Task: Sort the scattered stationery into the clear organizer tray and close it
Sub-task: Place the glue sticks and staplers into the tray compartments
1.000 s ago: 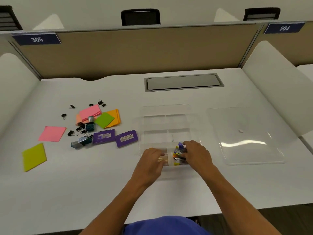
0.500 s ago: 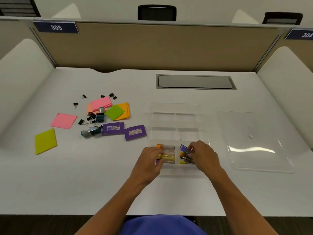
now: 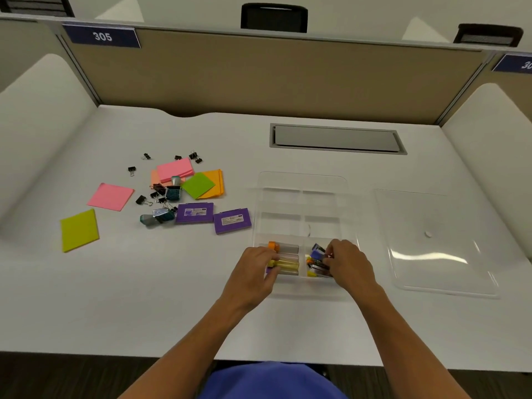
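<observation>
A dark blue plate (image 3: 102, 36) fixed at the top left of the tan partition (image 3: 259, 79) reads "305" in white numerals. A second blue plate (image 3: 515, 64) at the far right of the same partition is cut by the picture's edge, and only "30" shows. The 2 purple cases (image 3: 195, 212) (image 3: 232, 220) lying on the white desk (image 3: 115, 298) each carry a white printed label, but the print on them is too small to read.
</observation>
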`<state>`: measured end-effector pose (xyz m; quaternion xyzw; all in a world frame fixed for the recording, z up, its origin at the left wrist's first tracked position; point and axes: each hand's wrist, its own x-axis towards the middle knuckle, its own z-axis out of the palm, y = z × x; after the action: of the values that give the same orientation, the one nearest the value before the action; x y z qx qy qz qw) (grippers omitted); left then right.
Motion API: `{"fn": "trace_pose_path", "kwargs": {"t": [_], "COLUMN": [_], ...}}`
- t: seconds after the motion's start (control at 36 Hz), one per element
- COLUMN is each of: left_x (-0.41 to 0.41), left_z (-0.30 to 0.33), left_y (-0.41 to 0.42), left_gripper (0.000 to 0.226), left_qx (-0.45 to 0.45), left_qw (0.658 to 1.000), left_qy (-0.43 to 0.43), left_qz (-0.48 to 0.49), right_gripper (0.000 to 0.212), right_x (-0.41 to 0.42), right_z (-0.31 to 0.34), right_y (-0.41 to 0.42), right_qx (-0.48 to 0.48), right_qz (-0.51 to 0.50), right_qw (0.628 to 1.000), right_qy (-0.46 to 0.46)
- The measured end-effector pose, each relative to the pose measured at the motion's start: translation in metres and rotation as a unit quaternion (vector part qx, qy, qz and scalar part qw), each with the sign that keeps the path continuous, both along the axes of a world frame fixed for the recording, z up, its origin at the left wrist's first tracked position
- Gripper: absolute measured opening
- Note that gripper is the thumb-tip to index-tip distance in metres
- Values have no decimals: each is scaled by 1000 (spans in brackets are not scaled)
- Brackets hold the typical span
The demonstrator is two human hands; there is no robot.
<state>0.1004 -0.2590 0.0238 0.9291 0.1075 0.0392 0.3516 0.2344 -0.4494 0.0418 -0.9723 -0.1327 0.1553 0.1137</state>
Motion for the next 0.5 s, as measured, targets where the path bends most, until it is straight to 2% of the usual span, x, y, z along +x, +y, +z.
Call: {"fn": "trace_pose_path", "kwargs": {"t": [0.19, 0.39, 0.5], "left_x": [1, 0, -1], "left_z": [0, 2, 2], "left_y": [0, 0, -1], "left_gripper": [37, 37, 36], "left_qx": [2, -1, 0], "left_qw": [1000, 1000, 1000], "left_qy": [1, 3, 6], "left_qz": [4, 7, 7], "right_gripper": [19, 24, 31], "right_x": [3, -2, -1], "right_z": [3, 4, 5], "right_y": [-3, -1, -1], "right_qx": [29, 39, 54], "right_qz": [13, -3, -15], "right_qw": [999, 999, 998], "right_qy": [24, 0, 26]}}
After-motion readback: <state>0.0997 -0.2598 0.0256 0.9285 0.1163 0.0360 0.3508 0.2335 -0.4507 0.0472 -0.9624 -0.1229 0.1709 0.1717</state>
